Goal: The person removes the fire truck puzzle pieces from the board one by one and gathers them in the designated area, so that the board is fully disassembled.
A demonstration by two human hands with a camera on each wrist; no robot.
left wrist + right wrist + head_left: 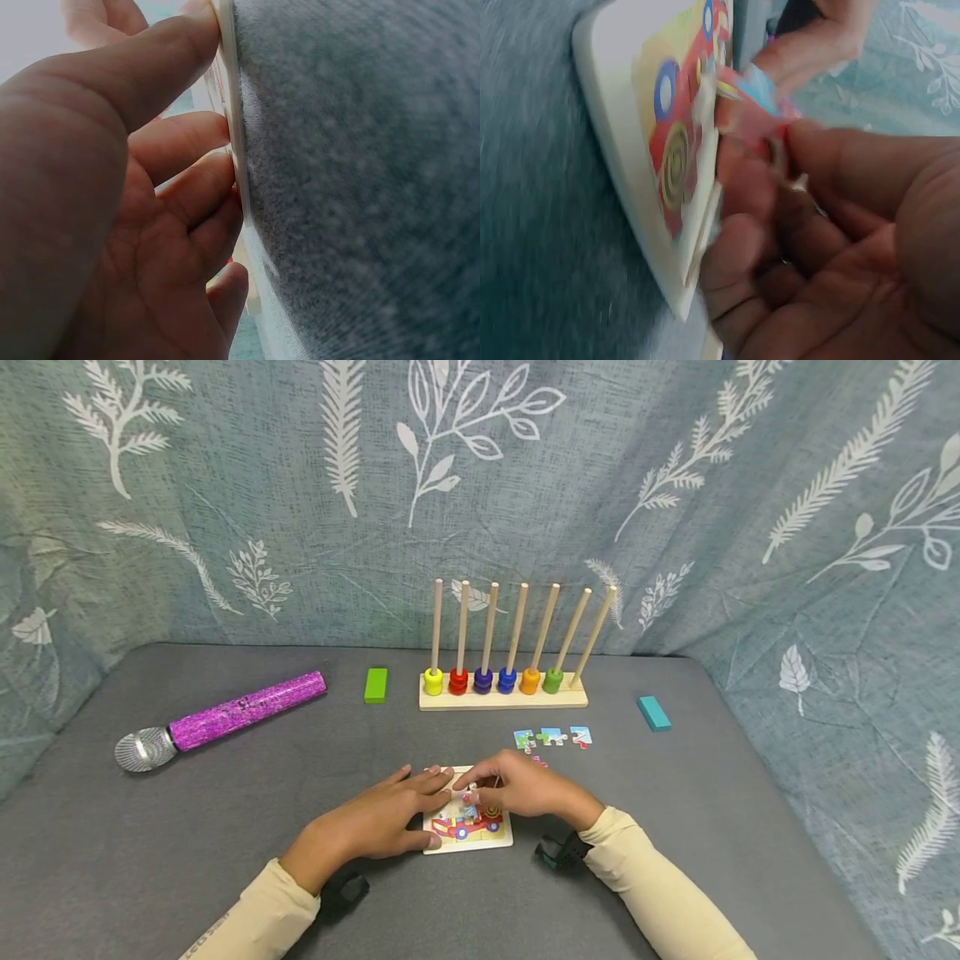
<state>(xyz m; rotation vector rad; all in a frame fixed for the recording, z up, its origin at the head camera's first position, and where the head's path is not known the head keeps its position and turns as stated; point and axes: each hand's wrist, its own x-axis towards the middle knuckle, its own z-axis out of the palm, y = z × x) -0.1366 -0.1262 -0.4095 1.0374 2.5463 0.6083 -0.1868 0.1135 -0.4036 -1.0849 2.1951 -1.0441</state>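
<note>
A wooden jigsaw board [472, 845] with a red car picture lies on the table, its pale rim facing up. My left hand [378, 814] rests on its left side, thumb on the near corner and fingers stretched toward the far edge. Over the board's upper part, my right hand [521, 783] pinches a red and blue jigsaw piece [759, 112] between thumb and fingers. The piece is blurred in the right wrist view and tilted above the board's picture. In the left wrist view, the left fingertips [206, 135] are right at the board's edge.
Several loose jigsaw pieces [552, 737] lie beyond the right hand. Behind them stands a wooden peg rack [502, 701] with coloured rings. A green block [376, 686] and purple microphone [247, 710] lie left, a teal block [654, 713] right. A patterned curtain [300, 527] hangs behind.
</note>
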